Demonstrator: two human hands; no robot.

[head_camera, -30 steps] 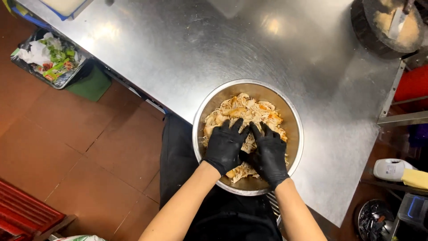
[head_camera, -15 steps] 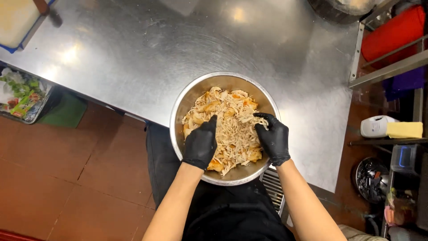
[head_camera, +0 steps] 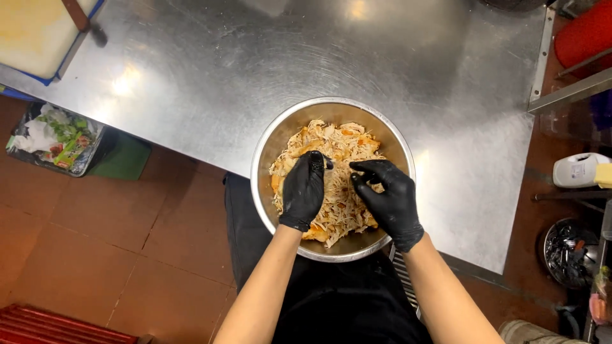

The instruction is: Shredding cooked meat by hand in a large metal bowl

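Shredding looks well advanced, going by how the meat lies in the steel bowl (head_camera: 264, 159): most of the pale chicken (head_camera: 338, 143) has come apart into thin strands, heaped across the middle and far side of the bowl. A few thicker, orange-tinted chunks show at the near rim of the bowl and along its left wall, and these seem to be what is left to pull apart.

Both gloved hands are inside the bowl, on top of the meat. The left hand (head_camera: 305, 190) rests on the heap toward the bowl's left side, fingers curled down and bunched on strands of chicken. The right hand (head_camera: 390, 197) lies toward the bowl's right side, fingers bent inward and pinching at strands near the centre. The two hands sit close together without touching.

The bowl stands on the steel desk (head_camera: 210, 70), at the edge nearest the person, partly overhanging the dark apron below. Far left of the bowl, a pale cutting board (head_camera: 32, 32) lies on the desk's corner. Below that, left of the bowl on the tiled floor, sits a bin (head_camera: 54, 137) with scraps and paper.
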